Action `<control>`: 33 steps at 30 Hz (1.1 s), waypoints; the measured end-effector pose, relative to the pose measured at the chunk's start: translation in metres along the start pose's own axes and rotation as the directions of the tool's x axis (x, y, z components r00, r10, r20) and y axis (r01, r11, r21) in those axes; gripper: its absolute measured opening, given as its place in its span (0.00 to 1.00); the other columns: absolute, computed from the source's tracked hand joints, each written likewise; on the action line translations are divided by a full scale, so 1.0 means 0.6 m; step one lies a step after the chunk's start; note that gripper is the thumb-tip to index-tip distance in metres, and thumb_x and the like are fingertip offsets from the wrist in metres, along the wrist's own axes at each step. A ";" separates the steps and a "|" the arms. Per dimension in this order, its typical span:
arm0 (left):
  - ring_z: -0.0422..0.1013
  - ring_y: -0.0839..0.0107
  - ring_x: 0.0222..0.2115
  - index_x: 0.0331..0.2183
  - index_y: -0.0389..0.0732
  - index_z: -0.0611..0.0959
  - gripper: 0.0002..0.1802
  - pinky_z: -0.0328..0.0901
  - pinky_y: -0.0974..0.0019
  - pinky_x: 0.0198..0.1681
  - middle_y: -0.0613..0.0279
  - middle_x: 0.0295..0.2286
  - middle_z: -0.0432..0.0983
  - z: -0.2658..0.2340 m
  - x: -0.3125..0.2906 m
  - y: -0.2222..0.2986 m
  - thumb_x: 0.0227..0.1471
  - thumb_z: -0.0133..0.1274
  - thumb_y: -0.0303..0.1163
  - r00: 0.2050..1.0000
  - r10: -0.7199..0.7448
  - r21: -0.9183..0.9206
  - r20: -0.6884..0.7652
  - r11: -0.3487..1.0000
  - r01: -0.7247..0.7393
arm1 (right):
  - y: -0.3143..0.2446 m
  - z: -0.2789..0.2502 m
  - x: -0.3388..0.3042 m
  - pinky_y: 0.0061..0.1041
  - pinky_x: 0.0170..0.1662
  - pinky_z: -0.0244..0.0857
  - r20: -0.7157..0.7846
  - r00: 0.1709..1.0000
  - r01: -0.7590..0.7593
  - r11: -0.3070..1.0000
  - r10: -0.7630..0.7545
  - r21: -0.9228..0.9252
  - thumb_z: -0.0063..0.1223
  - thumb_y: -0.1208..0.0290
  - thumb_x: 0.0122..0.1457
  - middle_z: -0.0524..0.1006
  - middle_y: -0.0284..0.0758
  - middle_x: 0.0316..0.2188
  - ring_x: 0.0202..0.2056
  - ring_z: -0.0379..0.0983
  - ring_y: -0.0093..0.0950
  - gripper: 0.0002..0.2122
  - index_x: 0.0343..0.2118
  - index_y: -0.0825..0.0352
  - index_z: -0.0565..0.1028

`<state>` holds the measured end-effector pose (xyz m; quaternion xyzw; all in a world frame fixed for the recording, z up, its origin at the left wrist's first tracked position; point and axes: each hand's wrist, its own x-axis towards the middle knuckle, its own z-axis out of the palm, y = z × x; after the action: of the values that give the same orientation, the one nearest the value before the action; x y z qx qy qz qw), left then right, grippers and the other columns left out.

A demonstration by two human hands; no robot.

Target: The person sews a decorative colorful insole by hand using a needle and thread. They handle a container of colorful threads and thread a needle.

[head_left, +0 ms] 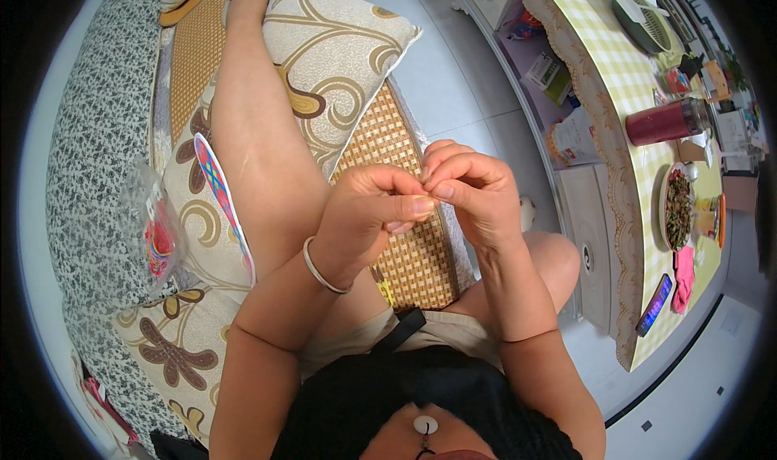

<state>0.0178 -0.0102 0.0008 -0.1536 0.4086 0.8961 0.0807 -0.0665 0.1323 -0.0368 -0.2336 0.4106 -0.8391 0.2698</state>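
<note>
My left hand [379, 201] and my right hand [476, 186] meet above the woven seat, fingertips pinched close together. Whatever lies between the fingers is too small to make out. Below the left wrist, a bit of yellow thread [384, 286] shows against the seat near my lap. Beside my outstretched leg rests an insole [220, 201] with a white edge and a pink and blue pattern. Further left is a clear plastic bag [158, 229] with bright pink and multicoloured strands in it.
Patterned cushions [344, 39] lie on the woven seat [405, 250]. On the right, a checked tablecloth [595, 23] carries a dark red flask [665, 122], a plate of food [676, 209], a phone [654, 305], a pink cloth [684, 278] and a green basket [635, 23]. Shelves sit below.
</note>
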 end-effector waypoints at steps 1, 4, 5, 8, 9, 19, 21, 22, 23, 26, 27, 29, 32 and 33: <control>0.61 0.81 0.17 0.25 0.32 0.79 0.05 0.56 0.78 0.21 0.62 0.19 0.72 0.000 0.000 -0.001 0.42 0.58 0.21 1.000 0.023 0.013 -0.010 1.000 -0.022 | 0.001 0.000 -0.001 0.22 0.42 0.62 0.000 1.000 -0.024 0.999 0.024 0.023 0.58 0.80 0.46 0.75 0.35 0.30 0.37 0.68 0.24 0.03 0.26 0.71 0.78; 0.61 0.81 0.17 0.25 0.32 0.79 0.04 0.57 0.79 0.22 0.63 0.19 0.71 0.000 -0.001 -0.003 0.42 0.58 0.20 0.995 0.087 0.062 -0.042 0.995 -0.085 | -0.018 0.020 0.000 0.22 0.43 0.62 -0.120 0.985 -0.112 0.988 0.124 0.104 0.57 0.80 0.48 0.75 0.35 0.32 0.37 0.68 0.23 0.05 0.30 0.71 0.77; 0.61 0.81 0.18 0.25 0.32 0.79 0.04 0.57 0.79 0.22 0.63 0.19 0.71 0.000 0.000 -0.003 0.42 0.58 0.20 0.993 0.108 0.085 -0.057 0.991 -0.103 | -0.025 0.026 0.002 0.21 0.43 0.62 -0.178 0.970 -0.140 0.981 0.163 0.135 0.56 0.79 0.49 0.74 0.35 0.32 0.37 0.68 0.22 0.06 0.31 0.71 0.76; 0.62 0.82 0.18 0.25 0.32 0.79 0.04 0.57 0.79 0.23 0.64 0.20 0.72 0.001 0.000 -0.001 0.42 0.57 0.19 0.986 0.154 0.114 -0.067 0.983 -0.145 | -0.027 0.020 0.001 0.20 0.42 0.61 -0.234 0.972 -0.031 0.999 0.023 -0.033 0.54 0.79 0.50 0.74 0.33 0.31 0.35 0.68 0.21 0.07 0.33 0.71 0.75; 0.62 0.82 0.18 0.25 0.32 0.79 0.04 0.57 0.79 0.23 0.64 0.20 0.72 0.002 0.000 -0.001 0.42 0.57 0.19 0.984 0.165 0.115 -0.065 0.981 -0.157 | -0.026 0.015 -0.001 0.19 0.42 0.61 -0.207 0.978 -0.009 0.993 -0.016 -0.120 0.54 0.79 0.50 0.74 0.33 0.30 0.35 0.68 0.21 0.06 0.32 0.70 0.75; 0.62 0.83 0.18 0.25 0.32 0.79 0.04 0.57 0.80 0.23 0.64 0.19 0.72 0.000 0.001 -0.007 0.41 0.57 0.19 0.983 0.163 0.109 -0.081 0.982 -0.154 | -0.023 0.022 -0.010 0.17 0.36 0.59 -0.169 0.985 -0.024 0.922 -0.045 -0.385 0.53 0.80 0.47 0.72 0.31 0.26 0.30 0.66 0.19 0.02 0.25 0.69 0.75; 0.62 0.83 0.18 0.25 0.32 0.79 0.04 0.57 0.80 0.23 0.64 0.19 0.72 0.000 0.001 -0.006 0.42 0.57 0.19 0.984 0.160 0.102 -0.080 0.983 -0.151 | -0.022 0.023 -0.010 0.17 0.36 0.59 -0.168 0.984 -0.018 0.925 -0.050 -0.379 0.53 0.80 0.47 0.72 0.31 0.26 0.29 0.66 0.19 0.02 0.25 0.70 0.75; 0.62 0.83 0.18 0.25 0.32 0.79 0.04 0.57 0.80 0.23 0.64 0.19 0.72 0.000 0.001 -0.007 0.42 0.57 0.19 0.984 0.156 0.103 -0.081 0.984 -0.148 | -0.023 0.024 -0.010 0.17 0.36 0.59 -0.169 0.984 -0.014 0.926 -0.054 -0.377 0.53 0.80 0.47 0.72 0.31 0.26 0.29 0.66 0.19 0.02 0.25 0.70 0.75; 0.62 0.83 0.18 0.25 0.32 0.79 0.03 0.57 0.80 0.23 0.64 0.19 0.72 -0.001 0.000 -0.007 0.42 0.57 0.19 0.985 0.153 0.104 -0.082 0.984 -0.144 | -0.023 0.025 -0.010 0.17 0.36 0.59 -0.169 0.984 -0.011 0.927 -0.057 -0.375 0.53 0.80 0.47 0.72 0.31 0.25 0.29 0.66 0.19 0.02 0.25 0.70 0.75; 0.61 0.81 0.17 0.25 0.33 0.78 0.03 0.57 0.78 0.22 0.63 0.19 0.71 0.001 0.001 -0.007 0.41 0.56 0.18 0.984 0.157 0.117 -0.090 0.982 -0.146 | -0.023 0.026 -0.010 0.17 0.36 0.59 -0.175 0.983 -0.009 0.928 -0.061 -0.372 0.53 0.80 0.47 0.72 0.31 0.25 0.29 0.66 0.19 0.02 0.25 0.70 0.75; 0.61 0.80 0.16 0.24 0.33 0.78 0.03 0.57 0.77 0.21 0.63 0.18 0.70 0.002 0.001 -0.007 0.41 0.55 0.17 0.983 0.160 0.123 -0.093 0.981 -0.148 | -0.023 0.025 -0.010 0.17 0.36 0.59 -0.173 0.983 -0.007 0.927 -0.063 -0.374 0.53 0.80 0.47 0.72 0.31 0.25 0.29 0.66 0.19 0.02 0.25 0.70 0.75; 0.61 0.80 0.16 0.24 0.33 0.78 0.03 0.57 0.77 0.21 0.63 0.18 0.70 0.004 0.002 -0.007 0.41 0.55 0.18 0.984 0.149 0.118 -0.097 0.983 -0.138 | -0.023 0.024 -0.010 0.18 0.36 0.59 -0.171 0.983 -0.003 0.926 -0.067 -0.378 0.53 0.81 0.48 0.72 0.31 0.25 0.29 0.66 0.19 0.01 0.25 0.70 0.75; 0.61 0.80 0.16 0.24 0.33 0.78 0.03 0.57 0.77 0.21 0.63 0.18 0.70 0.004 0.002 -0.006 0.41 0.56 0.18 0.986 0.135 0.117 -0.097 0.985 -0.124 | -0.023 0.023 -0.010 0.18 0.36 0.59 -0.168 0.984 -0.010 0.928 -0.057 -0.374 0.53 0.81 0.48 0.72 0.31 0.25 0.30 0.67 0.19 0.01 0.25 0.70 0.75; 0.61 0.80 0.16 0.24 0.33 0.78 0.03 0.57 0.77 0.21 0.64 0.18 0.70 0.003 0.002 -0.006 0.41 0.56 0.18 0.987 0.131 0.117 -0.096 0.986 -0.119 | -0.023 0.023 -0.011 0.18 0.36 0.59 -0.171 0.984 -0.010 0.928 -0.058 -0.373 0.53 0.81 0.48 0.73 0.31 0.25 0.30 0.67 0.19 0.01 0.25 0.70 0.75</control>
<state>0.0173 -0.0062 -0.0011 -0.1690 0.4703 0.8661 0.0115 -0.0567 0.1357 -0.0192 -0.2094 0.5820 -0.7666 0.1723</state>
